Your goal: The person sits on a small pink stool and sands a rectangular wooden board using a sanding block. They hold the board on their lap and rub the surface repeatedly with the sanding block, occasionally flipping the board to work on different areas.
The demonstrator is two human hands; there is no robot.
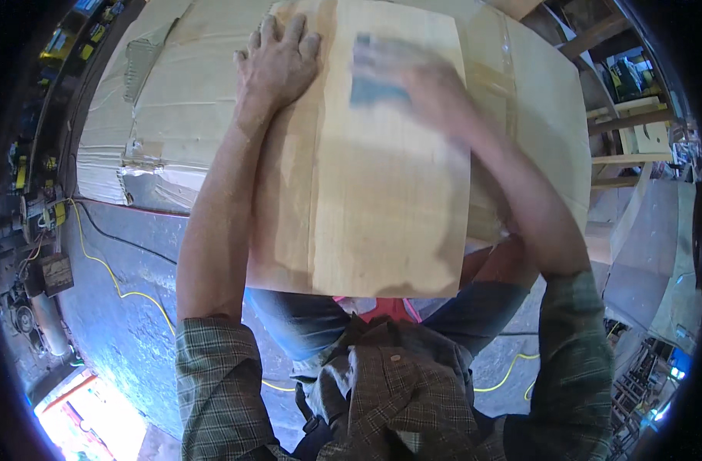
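A broad, pale wooden board (389, 207) lies in front of me, its near end above my lap. A darker strip runs along its left side. My left hand (280, 65) rests on the upper left of the board with its fingers spread, holding nothing. On the board's upper right is my right hand (424, 77), smeared by motion. Under its fingers is a blue-grey sheet of sandpaper (374, 92), pressed against the wood. Blur hides the sheet's exact edges and part of the fingers.
Worn cardboard (189, 92) covers the work surface beneath the board, torn at the left. A yellow cord (105, 265) crosses the grey floor. Wooden pieces (631, 157) stand at the right, and tools and machinery (39, 284) line the left.
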